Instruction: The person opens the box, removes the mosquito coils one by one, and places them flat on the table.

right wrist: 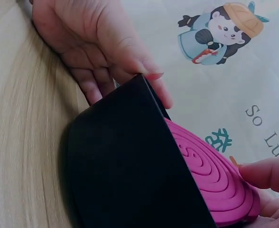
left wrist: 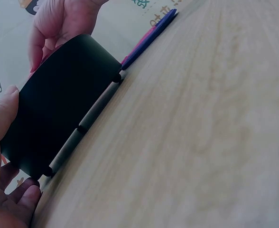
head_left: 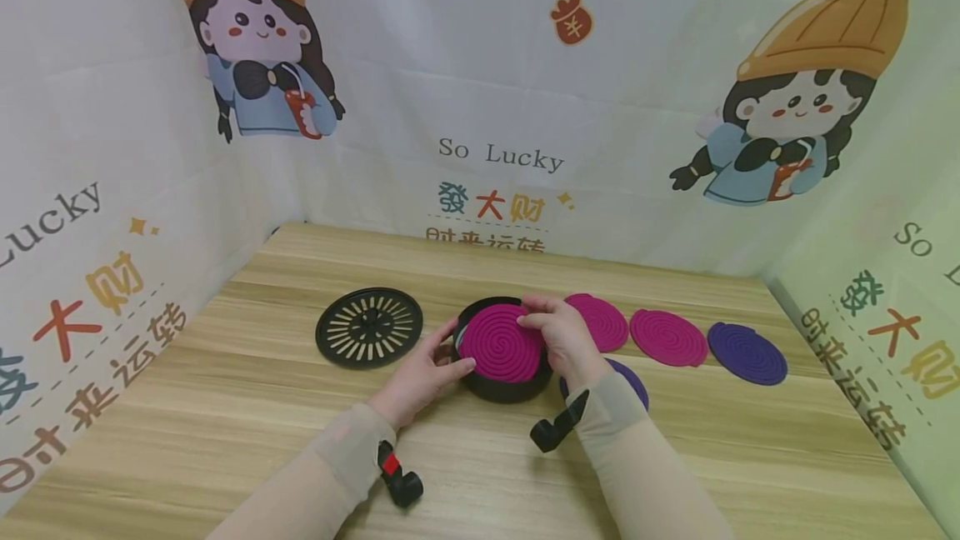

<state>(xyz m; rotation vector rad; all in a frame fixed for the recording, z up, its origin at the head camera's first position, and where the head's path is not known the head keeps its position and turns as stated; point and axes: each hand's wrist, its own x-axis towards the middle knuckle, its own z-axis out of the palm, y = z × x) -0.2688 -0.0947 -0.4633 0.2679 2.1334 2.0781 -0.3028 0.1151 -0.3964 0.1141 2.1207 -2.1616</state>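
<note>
On the wood-grain tabletop (head_left: pixel 225 440), left end: one black slotted lid (head_left: pixel 369 325), lying flat, well clear of the coils. Next, left hand (head_left: pixel 415 376), fingers and thumb gripping the wall of one black round container (head_left: pixel 504 392) at its left rim. Container stands on small feet. Magenta mosquito coil (head_left: pixel 501 344) sits tilted in its mouth, one edge sticking up above the rim. Right hand (head_left: pixel 562 338) pinches that raised edge, thumb on the upper face, fingers mostly hidden. Right of that: near purple coil (head_left: pixel 632 382), largely covered by right wrist and sleeve; middle magenta coil (head_left: pixel 602 319), left part blocked by right hand; outer magenta coil (head_left: pixel 669 337), unobstructed; far purple coil (head_left: pixel 747 353), unobstructed, rightmost.

Counts: 3 magenta coils, 2 purple, 5 total; 1 lid; 1 container; 2 wrist cameras (head_left: pixel 401 483), one per wrist. Printed cloth backdrop (head_left: pixel 420 48) behind and both sides, 2 cartoon girls in head view.
</note>
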